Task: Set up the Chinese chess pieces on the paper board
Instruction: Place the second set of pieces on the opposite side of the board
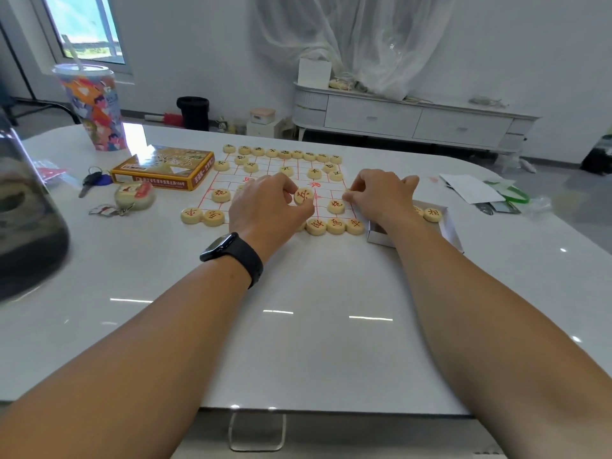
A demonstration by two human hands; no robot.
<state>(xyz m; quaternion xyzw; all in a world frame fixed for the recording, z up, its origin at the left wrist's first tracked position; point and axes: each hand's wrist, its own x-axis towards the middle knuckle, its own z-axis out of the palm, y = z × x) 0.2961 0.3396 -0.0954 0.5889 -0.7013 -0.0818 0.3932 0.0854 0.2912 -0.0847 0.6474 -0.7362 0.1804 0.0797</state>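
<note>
- Left hand, black watch on wrist, over middle of white paper board with red grid lines; fingers curled, pinching round pale wooden chess piece with red character, held tilted just above board.
- Right hand at right edge of board, fingers curled down at small pale piece; grip looks like a pinch, mostly hidden.
- Dark-lettered pale pieces lined up along far edge of board, more scattered just nearer.
- Red-lettered pieces in row on near edge, right part; two red-lettered pieces off near-left corner on glossy white counter.
- Shallow white cardboard tray just right of board, under right forearm, holding loose piece.
- Yellow-brown chess box left of board; keys and colourful patterned cup with straw farther left.
</note>
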